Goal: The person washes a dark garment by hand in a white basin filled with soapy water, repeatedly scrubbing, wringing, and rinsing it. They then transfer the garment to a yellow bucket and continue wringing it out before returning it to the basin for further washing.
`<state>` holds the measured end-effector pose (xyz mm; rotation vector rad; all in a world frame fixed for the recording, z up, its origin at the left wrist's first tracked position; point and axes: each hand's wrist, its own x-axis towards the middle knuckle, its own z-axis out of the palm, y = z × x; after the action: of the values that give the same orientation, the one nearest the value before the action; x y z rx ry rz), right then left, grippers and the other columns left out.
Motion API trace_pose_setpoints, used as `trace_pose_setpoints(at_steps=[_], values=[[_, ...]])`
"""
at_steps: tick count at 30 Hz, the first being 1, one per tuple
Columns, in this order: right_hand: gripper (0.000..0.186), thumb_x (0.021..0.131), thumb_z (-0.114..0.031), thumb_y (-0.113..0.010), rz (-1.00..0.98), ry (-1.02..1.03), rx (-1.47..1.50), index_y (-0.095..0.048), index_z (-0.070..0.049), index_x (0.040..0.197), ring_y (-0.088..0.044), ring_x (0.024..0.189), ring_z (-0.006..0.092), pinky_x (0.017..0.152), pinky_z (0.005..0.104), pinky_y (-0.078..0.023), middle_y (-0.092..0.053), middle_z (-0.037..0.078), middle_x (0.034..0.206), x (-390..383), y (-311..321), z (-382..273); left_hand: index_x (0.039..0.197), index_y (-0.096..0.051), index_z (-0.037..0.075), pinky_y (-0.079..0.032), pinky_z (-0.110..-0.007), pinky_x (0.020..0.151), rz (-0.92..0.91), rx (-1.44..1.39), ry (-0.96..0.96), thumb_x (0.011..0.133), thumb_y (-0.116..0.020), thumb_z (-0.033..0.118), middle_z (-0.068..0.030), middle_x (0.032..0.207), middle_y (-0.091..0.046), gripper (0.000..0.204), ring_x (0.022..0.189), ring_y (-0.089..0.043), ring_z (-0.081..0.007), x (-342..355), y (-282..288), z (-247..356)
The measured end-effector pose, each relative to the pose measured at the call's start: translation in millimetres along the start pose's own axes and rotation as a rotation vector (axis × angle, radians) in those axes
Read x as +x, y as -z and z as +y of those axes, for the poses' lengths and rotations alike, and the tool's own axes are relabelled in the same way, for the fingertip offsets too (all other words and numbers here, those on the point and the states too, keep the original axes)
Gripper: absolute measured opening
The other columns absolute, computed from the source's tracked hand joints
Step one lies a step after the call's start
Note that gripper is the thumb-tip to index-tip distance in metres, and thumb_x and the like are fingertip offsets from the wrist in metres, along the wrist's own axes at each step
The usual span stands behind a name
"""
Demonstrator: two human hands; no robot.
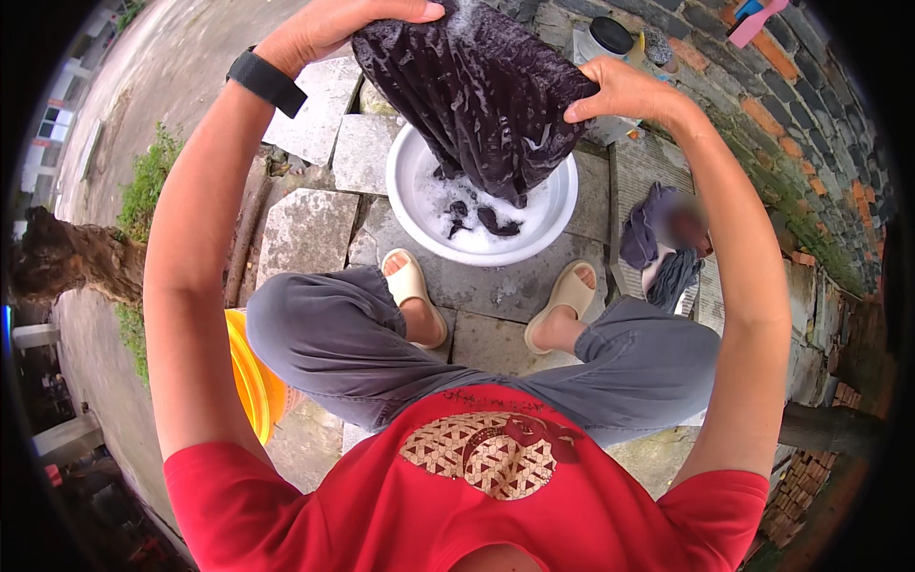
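Observation:
A dark, soaked garment (pixel 477 95) streaked with soap suds is stretched between my two hands above a white basin (pixel 404 224). My left hand (pixel 329 27) is closed on its upper left edge, with the thumb on top. My right hand (pixel 624 91) pinches its right edge between thumb and fingers. The lower end of the cloth hangs down into the basin, where white foam and dark patches of cloth or water show. I cannot make out what kind of garment it is.
The basin rests on uneven stone slabs (pixel 307 234) in front of my feet. A yellow bucket (pixel 250 377) stands beside my left knee. Dark clothes (pixel 653 229) lie on a ribbed slab to the right. A dark-lidded container (pixel 610 36) sits by the brick wall (pixel 762 105).

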<state>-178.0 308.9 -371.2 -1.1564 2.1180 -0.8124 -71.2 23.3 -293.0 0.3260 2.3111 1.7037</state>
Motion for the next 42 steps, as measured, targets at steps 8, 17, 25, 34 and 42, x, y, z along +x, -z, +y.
trace_pose_setpoints(at_steps=[8,17,25,34,42], values=[[0.042,0.08,-0.032,-0.068,0.194,-0.008,-0.18,-0.04,-0.007,0.061,-0.031,0.056,0.0064,0.051,0.0261,-0.027,-0.037,-0.005,0.059,4,12,-18,0.106,-0.061,-0.002,-0.045,-0.026,0.079,0.162,0.177,0.029,0.08,-0.065,0.018,-0.0063,0.094,-0.066,0.033,0.086,-0.059,-0.0143,-13,20,-8],[0.053,0.076,-0.032,-0.069,0.291,0.342,0.231,-0.056,0.003,0.114,-0.058,0.097,0.0189,0.086,0.0306,-0.044,-0.062,0.013,0.102,20,-19,-73,0.081,-0.066,0.0,-0.042,-0.02,0.058,0.121,0.044,-0.182,0.082,-0.063,0.018,0.0018,0.068,-0.061,0.018,0.064,-0.054,-0.0048,20,-43,5],[0.033,0.073,-0.019,-0.07,0.159,0.163,0.474,-0.061,-0.002,0.099,-0.058,0.081,0.0092,0.077,0.0249,-0.044,-0.063,0.003,0.091,-7,-15,-66,0.101,-0.062,0.003,-0.046,-0.023,0.077,-0.139,-0.103,-0.074,0.082,-0.062,0.044,-0.0012,0.092,-0.064,0.046,0.084,-0.058,-0.0067,22,-56,-37],[0.044,0.061,-0.018,-0.067,0.304,0.165,0.459,-0.056,0.001,0.099,-0.058,0.079,0.011,0.076,0.0235,-0.044,-0.061,0.004,0.088,-64,14,-66,0.098,-0.065,0.001,-0.048,-0.03,0.076,-0.443,0.479,0.157,0.065,-0.076,0.038,-0.012,0.089,-0.067,0.051,0.082,-0.063,-0.0218,7,-65,-160],[0.025,0.079,-0.021,-0.066,0.236,-0.181,-0.103,-0.059,0.002,0.085,-0.048,0.069,0.0088,0.065,0.0256,-0.04,-0.056,0.002,0.076,-83,10,-13,0.09,-0.066,0.006,-0.051,-0.036,0.065,0.177,1.156,-0.052,0.077,-0.067,0.027,-0.0126,0.072,-0.064,0.025,0.069,-0.064,-0.0287,-7,-2,-83]])
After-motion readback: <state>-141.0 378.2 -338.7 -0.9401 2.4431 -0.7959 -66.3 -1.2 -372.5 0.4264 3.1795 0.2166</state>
